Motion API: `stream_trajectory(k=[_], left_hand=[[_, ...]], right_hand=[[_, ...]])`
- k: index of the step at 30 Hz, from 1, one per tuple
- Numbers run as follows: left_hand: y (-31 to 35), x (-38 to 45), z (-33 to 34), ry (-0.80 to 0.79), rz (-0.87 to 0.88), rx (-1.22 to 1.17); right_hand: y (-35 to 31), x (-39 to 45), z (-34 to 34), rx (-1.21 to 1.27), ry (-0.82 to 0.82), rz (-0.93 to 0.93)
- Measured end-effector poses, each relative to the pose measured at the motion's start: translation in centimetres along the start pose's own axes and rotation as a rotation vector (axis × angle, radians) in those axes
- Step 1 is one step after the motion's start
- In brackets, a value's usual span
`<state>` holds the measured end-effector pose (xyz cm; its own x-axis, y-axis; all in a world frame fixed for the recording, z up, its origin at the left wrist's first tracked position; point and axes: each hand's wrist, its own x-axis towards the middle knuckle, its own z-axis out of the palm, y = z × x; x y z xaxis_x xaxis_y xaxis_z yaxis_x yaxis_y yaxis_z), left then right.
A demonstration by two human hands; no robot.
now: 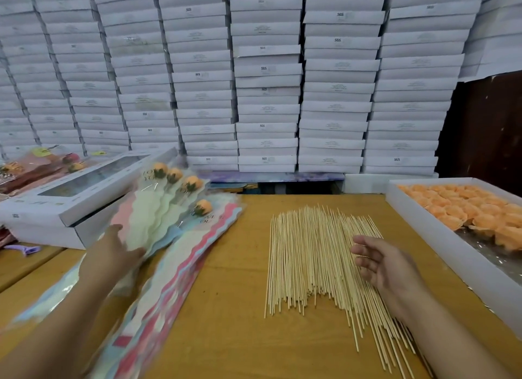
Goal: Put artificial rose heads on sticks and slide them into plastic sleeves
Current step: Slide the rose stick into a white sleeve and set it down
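Note:
A spread pile of thin wooden sticks (319,260) lies in the middle of the yellow table (234,322). My right hand (387,265) hovers over its right side, fingers relaxed and holding nothing. A white tray (440,237) at the right holds several orange rose heads (474,209). At the left lies a stack of pastel plastic sleeves (175,265), with several finished sleeved roses (180,181) fanned on top. My left hand (113,254), blurred, rests on the sleeves with fingers extended.
A wall of stacked white boxes (265,82) fills the back. A white window-lid gift box (84,192) sits at the far left, with more wrapped flowers (36,167) behind it. A purple clip (25,249) lies at the left edge.

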<state>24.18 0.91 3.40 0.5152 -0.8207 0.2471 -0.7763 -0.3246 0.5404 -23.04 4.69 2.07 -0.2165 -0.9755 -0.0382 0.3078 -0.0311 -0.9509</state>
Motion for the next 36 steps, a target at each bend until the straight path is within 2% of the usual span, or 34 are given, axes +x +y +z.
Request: stream_trajectory(k=[3, 6, 9, 13, 16, 21, 25, 28, 31, 36], left_hand=[[0.6, -0.4, 0.1, 0.044, 0.1, 0.326], [0.6, -0.6, 0.6, -0.045, 0.135, 0.49], [0.3, -0.4, 1.0, -0.098, 0.101, 0.486], [1.8, -0.7, 1.3, 0.026, 0.061, 0.401], [5.3, -2.5, 2.1, 0.062, 0.192, 0.283], [12.7, -9.0, 5.9, -0.133, 0.414, -0.04], [16.6, -13.8, 9.6, -0.375, 0.607, -0.012], [17.0, -15.4, 11.2, -0.574, 0.719, 0.048], [16.5, -15.9, 11.9, -0.62, 0.736, 0.172], [16.6, -15.8, 11.9, -0.622, 0.745, 0.189]], right_hand=[[0.0, 0.0, -0.1, -0.002, 0.007, -0.003], [0.0, 0.0, -0.1, 0.007, 0.008, -0.008], [0.0, 0.0, -0.2, 0.007, 0.014, -0.007], [0.0, 0.0, 0.0, 0.004, 0.015, -0.011], [0.0, 0.0, 0.1, 0.002, 0.013, -0.011], [0.0, 0.0, 0.1, -0.002, 0.022, -0.006], [0.0, -0.1, 0.0, 0.0, 0.025, -0.002], [-0.2, -0.3, 0.2, -0.013, 0.025, -0.003], [-0.5, -1.0, 0.7, -0.105, 0.009, -0.022], [-2.3, -1.5, 0.2, -0.382, 0.043, -0.043]])
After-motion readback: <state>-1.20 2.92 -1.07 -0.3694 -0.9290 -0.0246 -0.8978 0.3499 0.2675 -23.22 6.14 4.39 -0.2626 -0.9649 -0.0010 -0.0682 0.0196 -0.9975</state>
